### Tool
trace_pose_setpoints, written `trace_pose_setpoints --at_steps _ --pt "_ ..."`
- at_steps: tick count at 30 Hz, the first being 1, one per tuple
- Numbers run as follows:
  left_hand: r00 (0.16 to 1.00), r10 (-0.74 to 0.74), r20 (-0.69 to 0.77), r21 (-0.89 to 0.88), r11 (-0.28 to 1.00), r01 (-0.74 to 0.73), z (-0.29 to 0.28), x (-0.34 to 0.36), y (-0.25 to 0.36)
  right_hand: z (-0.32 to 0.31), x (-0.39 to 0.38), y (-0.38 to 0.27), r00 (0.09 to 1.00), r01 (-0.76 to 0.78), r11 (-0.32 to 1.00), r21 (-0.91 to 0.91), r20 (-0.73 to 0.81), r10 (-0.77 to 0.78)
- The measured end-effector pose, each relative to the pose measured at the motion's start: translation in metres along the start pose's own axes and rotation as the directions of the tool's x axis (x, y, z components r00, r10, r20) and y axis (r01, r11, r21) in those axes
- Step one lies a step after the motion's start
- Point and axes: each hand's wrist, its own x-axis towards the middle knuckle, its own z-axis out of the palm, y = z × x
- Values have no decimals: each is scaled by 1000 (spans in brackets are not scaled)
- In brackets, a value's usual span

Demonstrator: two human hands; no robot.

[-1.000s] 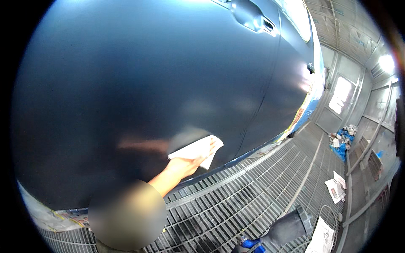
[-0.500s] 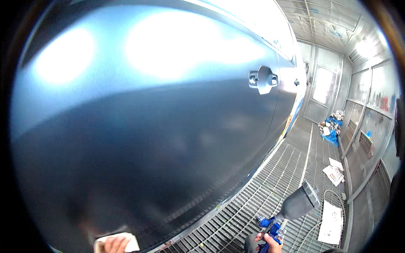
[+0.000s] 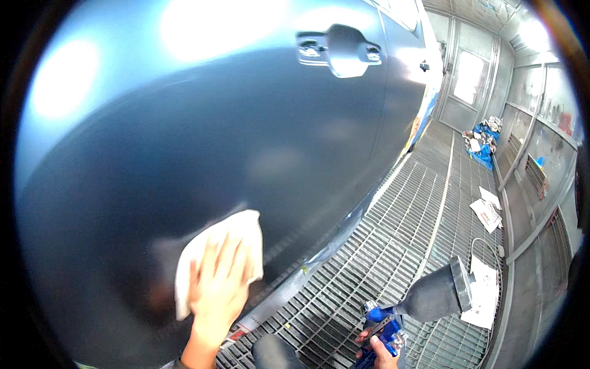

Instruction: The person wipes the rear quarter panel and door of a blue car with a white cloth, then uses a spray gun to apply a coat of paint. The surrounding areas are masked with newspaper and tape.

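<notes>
My left hand (image 3: 221, 273) lies over a white cloth (image 3: 249, 230), its fingers spread and pressing it to the lower part of a dark satin car door (image 3: 184, 160). The cloth sticks out around the fingers, and a faint reflection of it shows in the panel. At the lower right, my right hand (image 3: 380, 352) is closed around the handle of a blue spray gun (image 3: 388, 329). The gun's dark grey cup (image 3: 433, 292) tilts to the right, over the floor grating and apart from the door. Higher up, the door handle (image 3: 344, 50) sits in its recess.
Metal floor grating (image 3: 350, 264) runs beside the car. Along the right wall (image 3: 528, 144) lie paper sheets (image 3: 485, 215), a cable (image 3: 485, 243) and a heap of blue plastic and crumpled paper (image 3: 482, 141). My knee (image 3: 275, 353) shows at the bottom edge.
My left hand and the cloth have come up and to the right across the door panel. The view has shifted nearer to the door handle. My right hand still grips the spray gun.
</notes>
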Motion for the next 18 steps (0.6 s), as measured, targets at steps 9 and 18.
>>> trace_pose_setpoints --at_steps 9,18 --pt "967 148 -205 -418 881 -224 54 197 112 -35 -13 -41 965 180 965 193 -226 -135" --pt "756 486 -438 147 869 -473 45 353 109 -40 -22 -55 937 237 951 199 -304 -170"
